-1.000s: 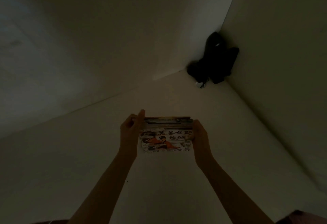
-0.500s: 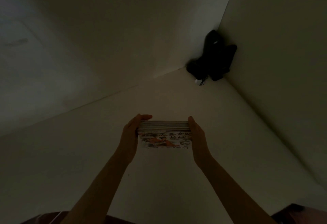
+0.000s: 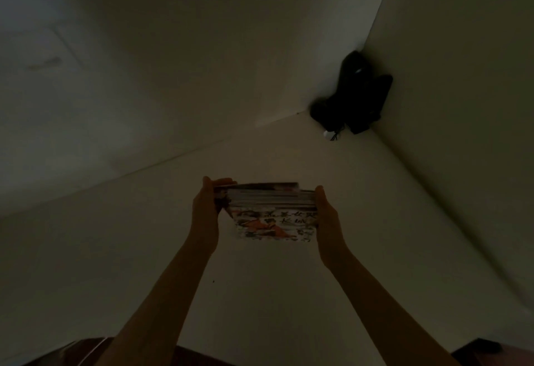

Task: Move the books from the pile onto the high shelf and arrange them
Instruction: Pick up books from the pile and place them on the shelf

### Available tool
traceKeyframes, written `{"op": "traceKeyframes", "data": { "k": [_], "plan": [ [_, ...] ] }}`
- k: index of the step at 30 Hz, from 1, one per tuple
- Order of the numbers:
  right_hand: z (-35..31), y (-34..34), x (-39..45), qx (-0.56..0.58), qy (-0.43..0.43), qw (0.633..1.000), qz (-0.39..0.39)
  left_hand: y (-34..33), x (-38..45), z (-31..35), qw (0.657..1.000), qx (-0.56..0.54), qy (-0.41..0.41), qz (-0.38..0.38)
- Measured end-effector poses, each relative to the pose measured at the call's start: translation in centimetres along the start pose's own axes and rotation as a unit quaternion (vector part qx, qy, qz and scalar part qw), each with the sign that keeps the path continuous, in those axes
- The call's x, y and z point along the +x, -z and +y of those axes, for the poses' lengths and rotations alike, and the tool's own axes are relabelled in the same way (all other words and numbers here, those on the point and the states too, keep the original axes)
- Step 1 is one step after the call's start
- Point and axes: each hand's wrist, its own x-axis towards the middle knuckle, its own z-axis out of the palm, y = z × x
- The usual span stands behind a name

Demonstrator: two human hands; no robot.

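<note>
Stack of books (image 3: 273,212) held up mid-frame, front cover w/ orange figure facing cam. Left hand (image 3: 205,212) & right hand (image 3: 328,219) clamp its sides, fingers wrapped round edges. Dark object (image 3: 354,92) far back in the corner, well apart.

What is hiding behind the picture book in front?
More thin books are stacked behind the picture book, held between the left hand and right hand. Only their edges show; their covers are hidden.
</note>
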Motion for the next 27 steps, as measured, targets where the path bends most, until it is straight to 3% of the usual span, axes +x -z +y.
{"op": "traceKeyframes", "data": {
  "k": [4,9,12,16,18,20,24,27],
  "plan": [
    [0.1,-0.5,0.4,0.012,0.009,1.000,0.021,2.0,1.1,0.9,0.983,-0.100,0.097,0.119],
    [-0.4,-0.9,1.0,0.019,0.012,0.999,0.024,4.3,0.9,-1.9,0.945,-0.262,0.175,0.092],
    [-0.2,-0.7,1.6,0.026,0.022,0.999,0.020,4.2,0.1,-3.6,0.935,-0.285,0.196,0.083],
    [-0.2,-1.0,2.1,0.026,0.028,0.999,0.028,4.0,-0.4,-4.0,0.972,-0.124,0.180,0.084],
    [-0.2,-1.0,2.3,0.020,0.027,0.999,0.030,4.5,-0.3,-3.4,0.994,0.048,0.093,0.036],
    [-0.1,-1.1,2.3,0.017,0.036,0.999,0.029,4.6,0.0,-2.0,0.988,0.151,0.009,-0.003],
    [0.0,-1.2,2.5,0.022,0.023,0.999,0.038,2.9,1.1,1.5,0.983,0.162,-0.037,-0.076],
    [-0.4,-1.2,2.7,0.022,0.012,0.999,0.037,2.0,1.9,1.8,0.975,0.206,-0.060,-0.061]
  ]
}}
